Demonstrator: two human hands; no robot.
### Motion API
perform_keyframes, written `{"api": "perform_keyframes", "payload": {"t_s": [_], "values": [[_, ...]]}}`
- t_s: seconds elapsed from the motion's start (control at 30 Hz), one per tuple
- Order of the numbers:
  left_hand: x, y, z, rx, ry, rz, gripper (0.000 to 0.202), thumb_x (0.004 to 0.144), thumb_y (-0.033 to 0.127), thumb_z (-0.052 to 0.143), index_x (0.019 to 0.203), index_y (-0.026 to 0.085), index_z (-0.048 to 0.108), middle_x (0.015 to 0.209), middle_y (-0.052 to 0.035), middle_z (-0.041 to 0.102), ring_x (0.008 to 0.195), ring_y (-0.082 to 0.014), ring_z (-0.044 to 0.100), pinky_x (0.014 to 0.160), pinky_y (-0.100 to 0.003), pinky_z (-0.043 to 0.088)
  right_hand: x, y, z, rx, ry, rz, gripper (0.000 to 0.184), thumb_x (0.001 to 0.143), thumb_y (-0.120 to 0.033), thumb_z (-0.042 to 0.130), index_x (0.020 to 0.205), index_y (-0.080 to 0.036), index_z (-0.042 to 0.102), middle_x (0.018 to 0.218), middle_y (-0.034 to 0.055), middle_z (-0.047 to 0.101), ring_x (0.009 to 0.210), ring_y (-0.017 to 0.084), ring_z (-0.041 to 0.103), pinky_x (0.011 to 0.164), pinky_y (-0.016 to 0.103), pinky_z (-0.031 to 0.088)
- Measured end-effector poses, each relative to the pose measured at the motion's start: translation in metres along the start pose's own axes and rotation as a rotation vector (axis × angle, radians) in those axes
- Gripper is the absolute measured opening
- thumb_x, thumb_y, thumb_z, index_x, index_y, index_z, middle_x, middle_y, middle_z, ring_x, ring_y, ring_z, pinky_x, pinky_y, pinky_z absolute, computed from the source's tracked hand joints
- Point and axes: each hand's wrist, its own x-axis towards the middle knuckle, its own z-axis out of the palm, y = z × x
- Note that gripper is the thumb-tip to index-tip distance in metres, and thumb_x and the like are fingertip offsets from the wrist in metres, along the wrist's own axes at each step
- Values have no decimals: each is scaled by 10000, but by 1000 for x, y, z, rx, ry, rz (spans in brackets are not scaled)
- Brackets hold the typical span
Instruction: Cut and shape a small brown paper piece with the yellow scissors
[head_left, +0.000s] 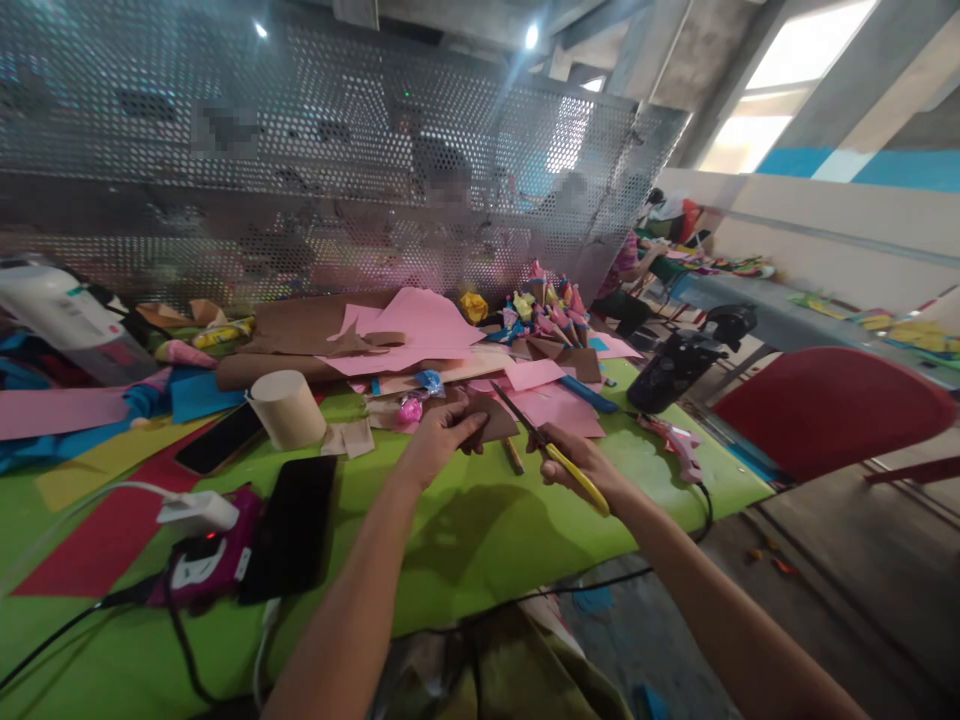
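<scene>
My left hand [439, 437] pinches a piece of brown paper [491, 415] over the green table cover [465, 530]. My right hand [581, 467] is closed round yellow-handled scissors [551, 450], whose dark blades point up and left toward the brown paper's right edge. A pencil-like stick [513, 456] lies on the cover between my two hands.
Pink sheets [420, 330] and brown scraps pile behind. A tape roll [287, 408], two phones [222, 438], a pink device with cables [210, 560], a glue gun [679, 445], a black bottle [675, 365] and a red chair [825, 410] surround. Perforated metal screen [300, 150] stands at the back.
</scene>
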Motion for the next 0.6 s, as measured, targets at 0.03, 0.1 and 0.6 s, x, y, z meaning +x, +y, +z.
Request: {"api": "perform_keyframes", "payload": {"t_s": [0.03, 0.1, 0.6], "values": [[0, 0, 0, 2, 4, 9, 426, 716, 559, 733, 786, 147, 652, 569, 9, 611, 507, -101, 524, 519, -231, 392, -1, -1, -1, -27, -13, -20, 565, 778, -733, 583, 957, -197, 574, 795, 5, 532, 686, 141, 491, 610, 264, 438], [1, -1, -1, 15, 13, 28, 420, 731, 565, 718, 760, 153, 639, 556, 6, 611, 507, -102, 517, 518, -231, 388, -4, -4, -3, -71, -47, -38, 558, 809, -731, 547, 985, -201, 570, 847, 15, 551, 742, 156, 510, 665, 278, 452], [2, 0, -3, 108, 55, 79, 397, 771, 556, 673, 746, 162, 626, 572, -2, 625, 523, -106, 513, 514, -233, 371, 1, -9, 2, -45, -39, -8, 608, 773, -784, 538, 934, -198, 576, 798, 4, 535, 689, 139, 474, 595, 251, 403]]}}
